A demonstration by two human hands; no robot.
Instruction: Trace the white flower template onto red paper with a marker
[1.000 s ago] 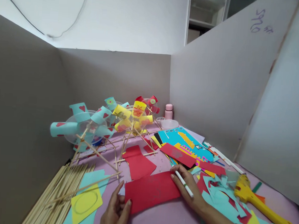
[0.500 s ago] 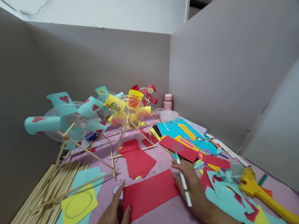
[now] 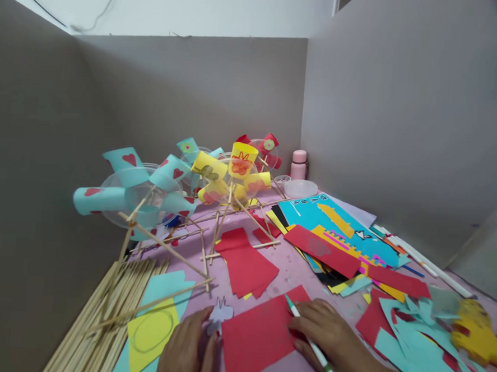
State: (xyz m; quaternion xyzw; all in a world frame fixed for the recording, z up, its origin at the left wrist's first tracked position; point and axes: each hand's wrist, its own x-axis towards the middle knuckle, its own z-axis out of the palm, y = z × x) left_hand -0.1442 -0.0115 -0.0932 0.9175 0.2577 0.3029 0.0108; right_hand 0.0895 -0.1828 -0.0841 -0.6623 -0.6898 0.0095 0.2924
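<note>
A red rectangular paper (image 3: 254,338) lies at the front of the pink table. My right hand (image 3: 327,334) holds a white marker (image 3: 320,356) with a green tip, and the tip is over the paper's upper right part. At the paper's left edge is my left hand (image 3: 188,348), thumb and fingers apart, nothing held. A small grey rabbit-like cutout (image 3: 220,312) lies just beyond its fingertips. Behind the paper sits a stack of red pieces (image 3: 247,264).
Stick-framed paper wheels in blue (image 3: 137,173), yellow (image 3: 228,173) and red (image 3: 267,148) stand at the left and back. Wooden sticks (image 3: 101,312) lie front left. A decorated blue sheet (image 3: 326,213), blue scraps (image 3: 419,353) and a yellow glue gun (image 3: 477,335) are at the right.
The view has shifted, so the table items appear further right. My right hand has turned the marker, its green tip now over the red paper. The rabbit-like cutout shows more fully.
</note>
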